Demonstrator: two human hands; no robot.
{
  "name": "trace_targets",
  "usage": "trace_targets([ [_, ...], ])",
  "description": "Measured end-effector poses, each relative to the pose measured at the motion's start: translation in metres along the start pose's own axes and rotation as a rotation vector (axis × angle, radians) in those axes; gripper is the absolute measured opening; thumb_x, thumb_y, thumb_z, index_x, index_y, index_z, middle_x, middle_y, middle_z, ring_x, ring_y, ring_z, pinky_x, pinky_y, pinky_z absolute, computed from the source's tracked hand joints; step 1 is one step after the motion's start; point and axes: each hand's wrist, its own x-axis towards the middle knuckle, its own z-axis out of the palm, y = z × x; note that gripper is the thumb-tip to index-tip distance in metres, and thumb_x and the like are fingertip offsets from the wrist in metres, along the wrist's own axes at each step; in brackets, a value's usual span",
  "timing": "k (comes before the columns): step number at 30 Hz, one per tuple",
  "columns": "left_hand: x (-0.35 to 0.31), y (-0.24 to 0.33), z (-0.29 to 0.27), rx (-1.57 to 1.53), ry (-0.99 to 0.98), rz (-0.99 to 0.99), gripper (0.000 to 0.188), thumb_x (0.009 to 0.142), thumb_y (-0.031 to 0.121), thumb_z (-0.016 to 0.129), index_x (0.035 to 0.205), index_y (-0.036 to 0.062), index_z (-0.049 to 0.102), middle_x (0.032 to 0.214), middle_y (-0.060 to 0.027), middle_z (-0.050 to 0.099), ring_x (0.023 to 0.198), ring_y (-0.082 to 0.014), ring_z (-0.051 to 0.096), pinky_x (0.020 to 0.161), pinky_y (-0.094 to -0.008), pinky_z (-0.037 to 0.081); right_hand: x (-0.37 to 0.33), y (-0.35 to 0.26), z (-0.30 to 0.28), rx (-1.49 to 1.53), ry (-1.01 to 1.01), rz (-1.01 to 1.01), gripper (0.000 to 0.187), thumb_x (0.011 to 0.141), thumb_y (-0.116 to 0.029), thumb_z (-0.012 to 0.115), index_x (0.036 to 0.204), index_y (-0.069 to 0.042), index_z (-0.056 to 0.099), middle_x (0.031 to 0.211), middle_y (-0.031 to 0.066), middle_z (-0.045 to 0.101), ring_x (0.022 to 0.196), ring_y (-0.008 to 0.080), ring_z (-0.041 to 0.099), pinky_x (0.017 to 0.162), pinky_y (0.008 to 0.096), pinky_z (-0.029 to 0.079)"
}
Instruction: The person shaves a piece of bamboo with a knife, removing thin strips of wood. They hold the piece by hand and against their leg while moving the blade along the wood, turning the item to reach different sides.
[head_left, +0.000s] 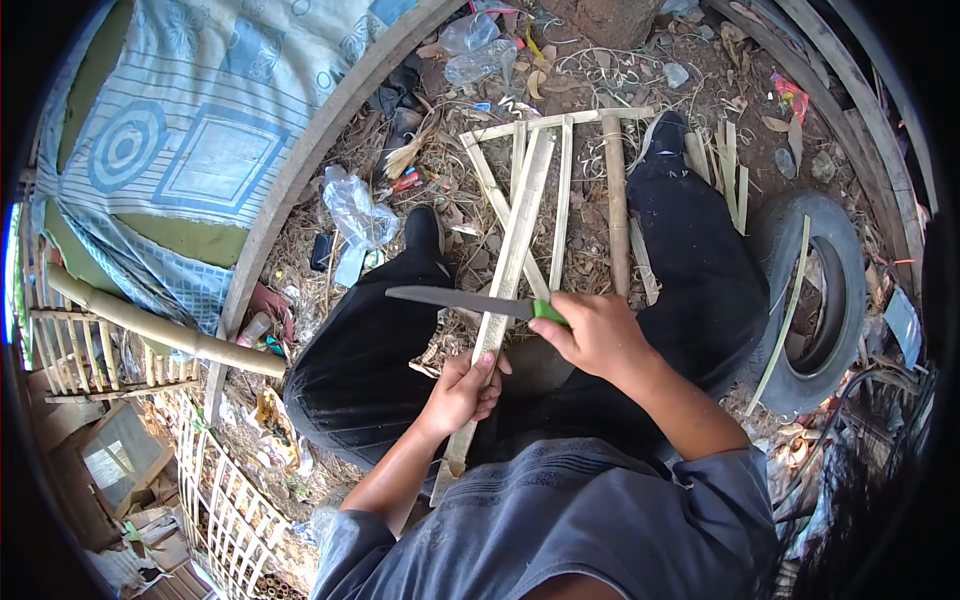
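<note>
My left hand (pixel 466 393) is closed around the lower part of a long, flat bamboo strip (pixel 525 220), which slants up and away between my legs. In my right hand (pixel 600 338) is a knife with a green handle (pixel 547 313), gripped in a fist. Its long grey blade (pixel 450 298) points left and lies across the strip, just above my left hand. Whether the edge bites into the bamboo cannot be made out. Several other pale bamboo strips (pixel 562 200) lie on the ground beyond, beside a round brown stick (pixel 615 205).
At right lies an old tyre (pixel 842 310) with a thin green strip (pixel 790 315) across it. A patterned blue cloth (pixel 185 150) covers a surface at upper left. A bamboo pole (pixel 165 328) and a slatted bamboo frame (pixel 225 500) are at left. Plastic bags (pixel 357 212) and shavings litter the dirt.
</note>
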Motion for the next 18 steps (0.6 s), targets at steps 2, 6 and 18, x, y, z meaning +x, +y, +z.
trace_targets([
  [2, -0.002, -0.003, 0.009, 0.017, -0.022, 0.026, 0.028, 0.102, 0.028, 0.04, 0.096, 0.002, 0.05, 0.06, 0.0012, 0.037, 0.044, -0.0076, 0.033, 0.038, -0.0221, 0.03, -0.004, 0.007, 0.015, -0.055, -0.056, -0.074, 0.044, 0.089, -0.046, 0.055, 0.071, -0.006, 0.056, 0.06, 0.0117, 0.062, 0.054, 0.0314, 0.062, 0.049, 0.0411, 0.049],
  [6, 0.001, -0.015, 0.017, 0.501, 0.19, 0.203, 0.026, 0.1, 0.023, 0.045, 0.092, -0.001, 0.051, 0.057, -0.002, 0.047, 0.047, -0.0096, 0.044, 0.044, -0.0256, 0.038, -0.002, 0.033, 0.017, -0.121, -0.078, -0.158, 0.046, 0.087, -0.051, 0.055, 0.072, -0.007, 0.056, 0.061, 0.0111, 0.062, 0.054, 0.0303, 0.063, 0.048, 0.0401, 0.049],
  [18, 0.006, -0.019, 0.021, 0.621, 0.158, 0.265, 0.026, 0.1, 0.023, 0.045, 0.087, 0.0006, 0.051, 0.061, 0.0, 0.048, 0.052, -0.0068, 0.045, 0.048, -0.0249, 0.04, 0.055, 0.132, -0.048, -0.576, 0.116, 0.151, 0.045, 0.09, -0.051, 0.05, 0.084, -0.009, 0.063, 0.067, 0.014, 0.065, 0.062, 0.0346, 0.064, 0.053, 0.0446, 0.05],
])
